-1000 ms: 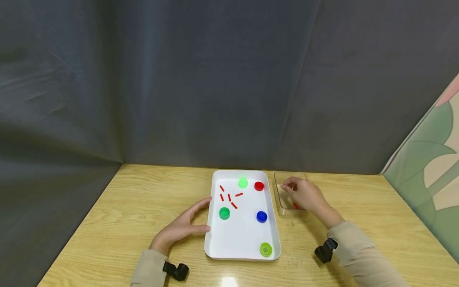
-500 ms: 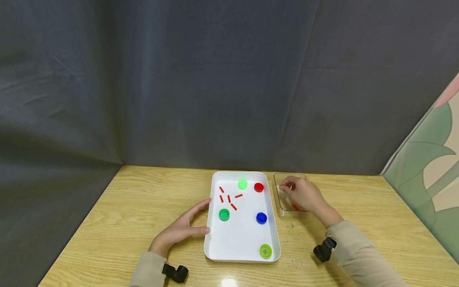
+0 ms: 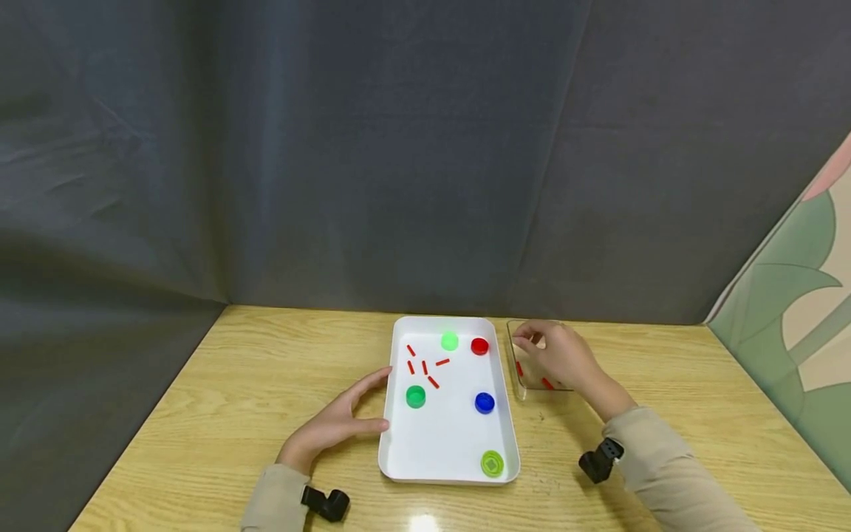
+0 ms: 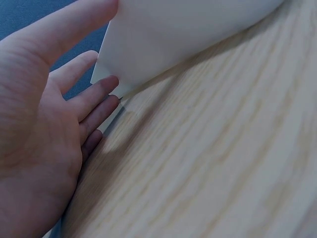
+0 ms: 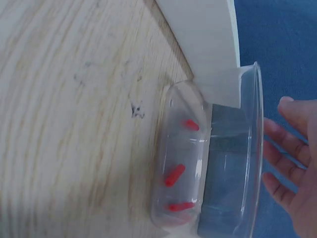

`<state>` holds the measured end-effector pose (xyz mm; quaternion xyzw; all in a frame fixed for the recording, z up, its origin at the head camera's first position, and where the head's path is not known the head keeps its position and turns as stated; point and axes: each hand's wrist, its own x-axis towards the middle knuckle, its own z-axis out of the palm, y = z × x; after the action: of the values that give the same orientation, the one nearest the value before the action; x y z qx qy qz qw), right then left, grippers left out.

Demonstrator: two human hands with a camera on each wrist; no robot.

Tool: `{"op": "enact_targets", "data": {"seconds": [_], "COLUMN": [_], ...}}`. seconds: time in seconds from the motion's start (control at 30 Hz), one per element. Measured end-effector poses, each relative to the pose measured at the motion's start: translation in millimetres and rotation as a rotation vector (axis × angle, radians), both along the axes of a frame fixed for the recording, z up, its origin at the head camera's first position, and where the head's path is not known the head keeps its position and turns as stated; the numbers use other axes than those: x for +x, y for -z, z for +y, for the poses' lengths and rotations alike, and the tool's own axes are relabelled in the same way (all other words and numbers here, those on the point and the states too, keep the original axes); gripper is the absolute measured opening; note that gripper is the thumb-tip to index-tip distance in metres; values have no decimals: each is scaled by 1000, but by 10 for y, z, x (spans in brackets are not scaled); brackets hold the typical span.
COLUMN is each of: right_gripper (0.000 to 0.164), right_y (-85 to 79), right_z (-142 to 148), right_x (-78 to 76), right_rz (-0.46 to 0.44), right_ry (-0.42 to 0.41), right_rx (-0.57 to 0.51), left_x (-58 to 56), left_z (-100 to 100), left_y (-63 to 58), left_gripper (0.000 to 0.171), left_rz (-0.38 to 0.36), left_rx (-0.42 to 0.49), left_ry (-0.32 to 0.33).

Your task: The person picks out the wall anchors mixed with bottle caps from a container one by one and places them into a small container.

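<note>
My left hand (image 3: pixel 335 428) rests at the left side of a white tray (image 3: pixel 435 451), thumb and fingers spread along its rim. The left wrist view shows those fingers against the tray's outer wall (image 4: pixel 183 34). Over a clear plastic box (image 3: pixel 521 394) to the right, my right hand (image 3: pixel 558 358) hangs with loosely bent fingers. Nothing shows between them in the right wrist view, where the fingers (image 5: pixel 285 163) lie beyond the box's rim. Small red sticks lie on the box floor, one red stick (image 5: pixel 174 175) between two others.
Several more red sticks (image 3: pixel 425 367) lie in the tray's upper left. Around them are round plastic caps: a green cap (image 3: pixel 416 397), light green cap (image 3: pixel 450 340), red cap (image 3: pixel 480 346), blue cap (image 3: pixel 484 403) and yellow-green cap (image 3: pixel 492 463). A dark curtain (image 3: pixel 399 162) stands behind the table.
A red stick now lies near the box's left wall, where none showed before. My right hand has risen slightly away and its fingers have loosened. The left hand stays put.
</note>
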<state>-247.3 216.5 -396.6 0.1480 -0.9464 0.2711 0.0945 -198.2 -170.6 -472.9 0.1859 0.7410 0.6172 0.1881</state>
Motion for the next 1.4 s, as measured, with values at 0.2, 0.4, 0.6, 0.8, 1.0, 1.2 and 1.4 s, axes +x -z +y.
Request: {"op": "enact_targets", "data": {"seconds": [0.2,0.4,0.6,0.8,1.0,1.2,1.4], "right_gripper": [10,10,10,15,14,13,15], "right_y": [-15,-8,13,61,142,204,253], "right_z": [-90,-234,-379,-535,-707,-814,-871], "right_x": [-12,-32,-32,-99,-177,-233,-266], "right_rz": [55,-15,-119,-169,-207,-226,-272], "right_ry": [-93,-213,-292,-391,-494,-577,-580], "right_rx": [-49,-132,-167,-179,-161,-126,-88], "left_x": [-19,-24,-20,-41,-31,-32,-34], "left_z": [11,24,42,34,21,33,50], "left_y": [0,4,16,15,22,27,12], "left_gripper": [83,83,82,82,84,83,83], "left_rz": [5,5,2,7,12,11,7], "left_rx": [-12,-5,1,-7,-7,-6,-11], "left_ry": [-6,-5,0,-9,-10,-13,-11]}}
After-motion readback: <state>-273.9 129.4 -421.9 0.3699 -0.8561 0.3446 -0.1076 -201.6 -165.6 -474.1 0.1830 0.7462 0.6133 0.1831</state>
